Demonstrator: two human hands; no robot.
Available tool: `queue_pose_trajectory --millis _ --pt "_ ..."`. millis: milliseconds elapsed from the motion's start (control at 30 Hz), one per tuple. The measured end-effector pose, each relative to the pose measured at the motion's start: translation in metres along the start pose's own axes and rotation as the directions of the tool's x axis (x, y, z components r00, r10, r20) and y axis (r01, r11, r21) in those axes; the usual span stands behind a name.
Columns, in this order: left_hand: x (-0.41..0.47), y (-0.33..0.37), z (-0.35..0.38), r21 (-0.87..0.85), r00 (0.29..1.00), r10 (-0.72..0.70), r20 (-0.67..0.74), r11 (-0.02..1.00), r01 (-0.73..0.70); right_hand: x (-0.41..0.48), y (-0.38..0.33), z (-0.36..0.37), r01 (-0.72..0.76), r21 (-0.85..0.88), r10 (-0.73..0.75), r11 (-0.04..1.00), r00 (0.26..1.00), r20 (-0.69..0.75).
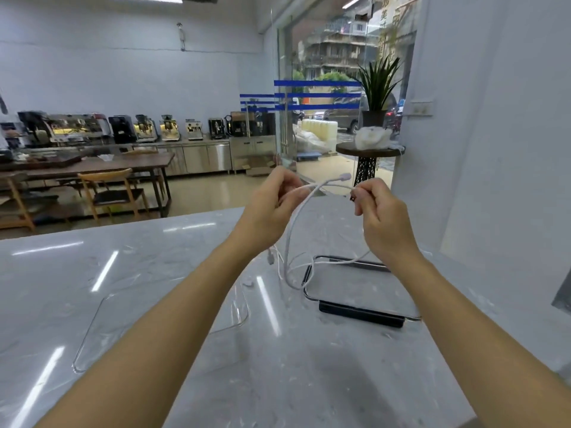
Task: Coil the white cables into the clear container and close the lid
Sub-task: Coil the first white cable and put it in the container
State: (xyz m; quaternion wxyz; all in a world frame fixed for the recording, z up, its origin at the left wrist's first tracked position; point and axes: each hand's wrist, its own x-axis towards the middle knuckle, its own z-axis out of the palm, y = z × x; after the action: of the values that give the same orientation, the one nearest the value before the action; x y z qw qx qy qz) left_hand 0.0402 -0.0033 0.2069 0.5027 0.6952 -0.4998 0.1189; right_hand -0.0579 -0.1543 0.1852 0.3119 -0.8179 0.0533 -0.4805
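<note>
Both my hands are raised above the marble counter, each pinching a white cable [292,230]. My left hand [272,200] grips it near one end, whose pale plug [345,177] sticks out to the right. My right hand [381,214] is closed on another part of the cable. Below the hands the cable hangs in loops down to the counter, across the rim of the clear container [360,287], which has a dark base. A clear flat lid [160,322] lies on the counter to the left. A small white connector [271,257] dangles near my left wrist.
The marble counter [216,366] ends at a far edge beyond my hands. A white wall stands close on the right. Further back are a wooden table, chairs, a row of coffee machines and a glass door.
</note>
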Motion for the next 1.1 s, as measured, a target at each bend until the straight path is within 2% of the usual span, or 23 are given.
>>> queue_pose_trajectory --millis 67,133,200,300,367,433,533,633,700,767,833,900,967,1000,1100 --pt "0.008 0.005 -0.013 0.097 0.987 -0.074 0.144 0.993 0.061 0.011 -0.003 -0.002 0.007 0.019 -0.006 1.0 1.0 -0.028" --pt "0.009 0.002 -0.025 0.177 0.919 -0.235 0.317 0.966 0.187 0.016 -0.003 -0.002 0.001 0.029 0.0 1.0 0.999 -0.042" --pt "0.003 -0.004 -0.034 0.115 0.842 -0.357 0.405 0.933 0.34 0.019 0.0 -0.001 -0.031 0.04 0.032 0.999 0.999 -0.015" --pt "-0.005 -0.012 -0.039 0.005 0.823 -0.411 0.392 0.896 0.445 0.019 0.005 0.006 -0.152 0.016 0.146 0.988 0.971 0.192" --pt "-0.009 -0.015 -0.039 -0.015 0.837 -0.424 0.346 0.889 0.457 0.02 0.006 0.012 -0.188 -0.057 0.197 0.98 0.946 0.257" --pt "-0.012 -0.016 -0.039 -0.052 0.837 -0.443 0.321 0.874 0.483 0.02 0.002 0.019 -0.146 -0.106 0.164 0.984 0.968 0.191" --pt "-0.015 -0.019 -0.038 -0.095 0.826 -0.471 0.309 0.849 0.52 0.016 -0.01 0.029 -0.119 0.001 0.119 0.993 0.992 0.047" --pt "-0.019 -0.022 -0.036 -0.125 0.815 -0.485 0.316 0.831 0.543 0.009 -0.019 0.042 0.009 -0.154 -0.025 0.988 0.994 -0.104" --pt "-0.022 -0.023 -0.032 -0.129 0.812 -0.49 0.318 0.826 0.549 0.002 -0.027 0.049 0.077 -0.2 -0.107 0.977 0.984 -0.144" --pt "-0.024 -0.024 -0.028 -0.156 0.809 -0.498 0.313 0.813 0.561 -0.005 -0.033 0.054 0.095 -0.177 -0.117 0.98 0.985 -0.123" --pt "-0.025 -0.026 -0.025 -0.183 0.81 -0.505 0.297 0.802 0.568 -0.01 -0.036 0.059 -0.012 -0.131 0.01 0.991 1.0 -0.015" --pt "-0.025 -0.028 -0.022 -0.192 0.812 -0.51 0.284 0.799 0.57 -0.015 -0.039 0.064 -0.143 -0.222 0.171 0.965 0.979 0.114" --pt "-0.026 -0.029 -0.019 -0.189 0.815 -0.51 0.276 0.802 0.566 -0.019 -0.038 0.069 -0.194 -0.311 0.257 0.931 0.95 0.176" --pt "-0.027 -0.029 -0.018 -0.187 0.815 -0.513 0.269 0.802 0.566 -0.021 -0.037 0.071 -0.22 -0.299 0.284 0.928 0.94 0.19" --pt "-0.028 -0.031 -0.014 -0.19 0.808 -0.522 0.273 0.794 0.577 -0.022 -0.033 0.076 -0.374 -0.057 0.377 0.926 0.9 0.219"
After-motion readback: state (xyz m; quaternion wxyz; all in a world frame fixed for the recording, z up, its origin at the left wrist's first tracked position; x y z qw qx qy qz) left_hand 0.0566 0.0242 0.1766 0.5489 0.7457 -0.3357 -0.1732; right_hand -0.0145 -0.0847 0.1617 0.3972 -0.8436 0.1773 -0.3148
